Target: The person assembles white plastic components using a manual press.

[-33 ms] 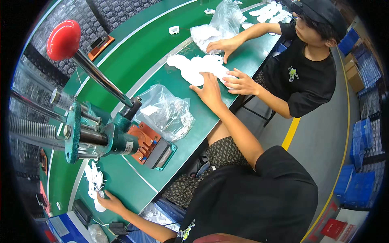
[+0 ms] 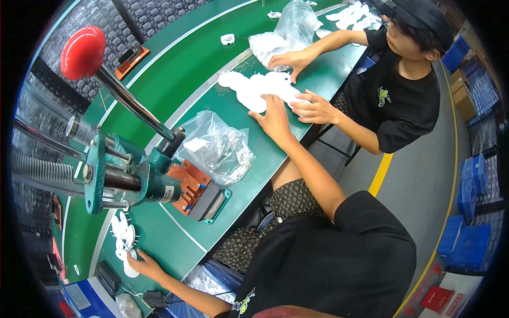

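Note:
My left hand (image 2: 147, 266) lies on the green bench at the lower left, its fingers stretched toward and touching a row of white round plastic parts (image 2: 125, 236) with thin pins along their edges. Further up the bench, my right hand (image 2: 274, 117) rests with spread fingers at the near edge of a pile of white plastic parts (image 2: 254, 90), whose shapes are washed out by glare. Neither hand visibly grips a part. Between my hands stands a green hand press with a red ball knob (image 2: 83, 53) and an orange fixture (image 2: 186, 183) at its base.
A clear plastic bag of small white parts (image 2: 220, 151) lies beside the press. Across the pile, a co-worker's two hands (image 2: 317, 107) are at the same parts, near another plastic bag (image 2: 289, 37). A green conveyor belt (image 2: 159, 85) runs behind. Blue crates (image 2: 466, 244) stand at right.

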`<state>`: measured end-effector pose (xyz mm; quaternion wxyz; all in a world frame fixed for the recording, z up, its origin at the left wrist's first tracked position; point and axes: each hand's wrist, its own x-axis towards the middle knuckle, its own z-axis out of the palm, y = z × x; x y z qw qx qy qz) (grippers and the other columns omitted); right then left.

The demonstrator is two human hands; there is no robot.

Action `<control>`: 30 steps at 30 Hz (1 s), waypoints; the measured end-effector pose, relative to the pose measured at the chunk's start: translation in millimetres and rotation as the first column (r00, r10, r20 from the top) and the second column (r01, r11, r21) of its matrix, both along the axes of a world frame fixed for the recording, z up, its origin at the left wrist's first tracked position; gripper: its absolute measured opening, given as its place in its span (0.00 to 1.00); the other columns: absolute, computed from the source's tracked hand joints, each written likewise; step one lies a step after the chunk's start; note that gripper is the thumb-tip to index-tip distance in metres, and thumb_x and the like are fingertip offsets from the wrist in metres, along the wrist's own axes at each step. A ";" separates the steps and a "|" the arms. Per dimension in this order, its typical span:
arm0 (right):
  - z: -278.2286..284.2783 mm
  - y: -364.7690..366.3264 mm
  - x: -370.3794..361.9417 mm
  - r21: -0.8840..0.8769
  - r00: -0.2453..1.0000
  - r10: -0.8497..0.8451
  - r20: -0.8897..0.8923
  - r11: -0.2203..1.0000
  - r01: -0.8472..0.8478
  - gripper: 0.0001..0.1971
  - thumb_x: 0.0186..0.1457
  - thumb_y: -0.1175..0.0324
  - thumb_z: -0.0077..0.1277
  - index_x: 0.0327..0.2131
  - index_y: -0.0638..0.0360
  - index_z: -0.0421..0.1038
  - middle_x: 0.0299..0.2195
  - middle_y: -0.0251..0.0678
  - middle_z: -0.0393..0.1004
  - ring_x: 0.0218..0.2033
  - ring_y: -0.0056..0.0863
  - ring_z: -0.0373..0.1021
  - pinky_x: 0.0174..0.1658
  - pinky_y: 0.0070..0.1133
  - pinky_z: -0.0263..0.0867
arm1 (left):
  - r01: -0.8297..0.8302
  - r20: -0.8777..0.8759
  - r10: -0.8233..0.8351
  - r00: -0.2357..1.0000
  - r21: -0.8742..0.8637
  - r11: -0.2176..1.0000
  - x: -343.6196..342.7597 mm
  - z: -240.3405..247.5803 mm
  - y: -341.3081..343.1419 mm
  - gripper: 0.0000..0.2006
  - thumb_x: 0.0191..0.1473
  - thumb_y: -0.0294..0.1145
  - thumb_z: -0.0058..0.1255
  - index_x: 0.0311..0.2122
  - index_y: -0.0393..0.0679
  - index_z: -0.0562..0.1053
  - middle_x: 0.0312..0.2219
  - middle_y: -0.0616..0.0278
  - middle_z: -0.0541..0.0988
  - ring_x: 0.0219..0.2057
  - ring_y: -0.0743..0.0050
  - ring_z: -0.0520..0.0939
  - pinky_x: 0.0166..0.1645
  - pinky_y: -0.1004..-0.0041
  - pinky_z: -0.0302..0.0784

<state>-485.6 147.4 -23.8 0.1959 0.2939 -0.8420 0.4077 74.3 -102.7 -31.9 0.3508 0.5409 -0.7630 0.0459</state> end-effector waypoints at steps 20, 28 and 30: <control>21.2 -43.6 -14.5 0.229 0.993 -0.105 -0.052 0.967 0.114 0.31 0.45 0.53 0.67 0.42 0.62 0.61 0.32 0.43 0.73 0.36 0.41 0.75 0.33 0.34 0.72 | -0.192 0.070 0.190 0.979 0.020 0.981 -7.3 16.1 -3.3 0.17 0.63 0.41 0.51 0.49 0.39 0.75 0.41 0.52 0.76 0.40 0.55 0.79 0.43 0.58 0.75; 20.5 -43.1 -16.5 0.166 0.992 -0.110 -0.063 0.979 0.119 0.29 0.46 0.54 0.67 0.42 0.59 0.60 0.34 0.41 0.72 0.38 0.40 0.73 0.33 0.35 0.71 | -0.195 -0.073 0.187 0.980 -0.123 0.973 -8.2 24.5 5.7 0.14 0.65 0.37 0.47 0.46 0.35 0.75 0.39 0.52 0.77 0.37 0.56 0.79 0.40 0.60 0.75; 19.4 -41.0 -17.3 0.166 0.994 -0.108 -0.028 0.980 0.111 0.29 0.46 0.54 0.67 0.42 0.58 0.60 0.35 0.40 0.72 0.39 0.39 0.73 0.33 0.35 0.71 | -0.184 -0.111 0.164 0.980 -0.196 0.963 -11.0 25.8 7.2 0.15 0.65 0.37 0.47 0.45 0.34 0.74 0.39 0.52 0.77 0.37 0.56 0.79 0.42 0.61 0.75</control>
